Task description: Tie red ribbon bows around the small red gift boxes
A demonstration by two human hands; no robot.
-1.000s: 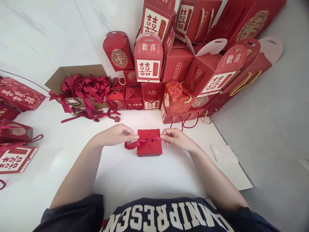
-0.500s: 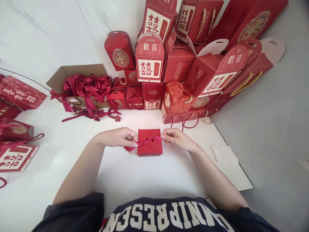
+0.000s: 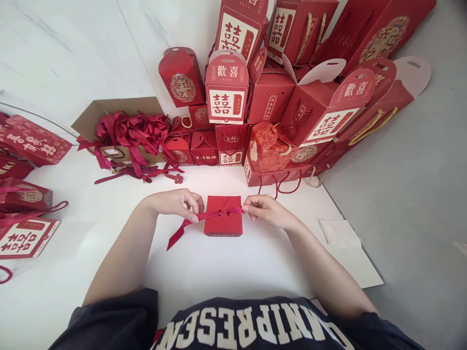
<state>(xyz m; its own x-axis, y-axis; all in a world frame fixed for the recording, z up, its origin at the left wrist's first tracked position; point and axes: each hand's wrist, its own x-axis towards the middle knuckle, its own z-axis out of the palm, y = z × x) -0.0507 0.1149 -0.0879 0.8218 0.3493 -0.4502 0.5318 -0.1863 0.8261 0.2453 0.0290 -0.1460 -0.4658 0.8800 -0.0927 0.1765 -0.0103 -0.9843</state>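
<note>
A small red gift box (image 3: 223, 224) with folded petal flaps sits on the white table (image 3: 219, 267) in front of me. A dark red ribbon (image 3: 204, 217) runs across its top. My left hand (image 3: 178, 203) pinches the ribbon just left of the box, and the loose tail (image 3: 177, 238) trails down to the left. My right hand (image 3: 263, 210) pinches the other end at the box's right edge. The ribbon is stretched taut between both hands.
A stack of red gift boxes and bags (image 3: 277, 97) lines the far side. A cardboard box heaped with red ribbons (image 3: 124, 131) stands at the far left. Flat red packets (image 3: 25, 194) lie along the left edge. White paper sheets (image 3: 343, 243) lie to the right.
My left hand has drawn the ribbon out to the left, so the ribbon now lies straight and its tail hangs free. The box has shifted slightly left. My right hand has stayed in place.
</note>
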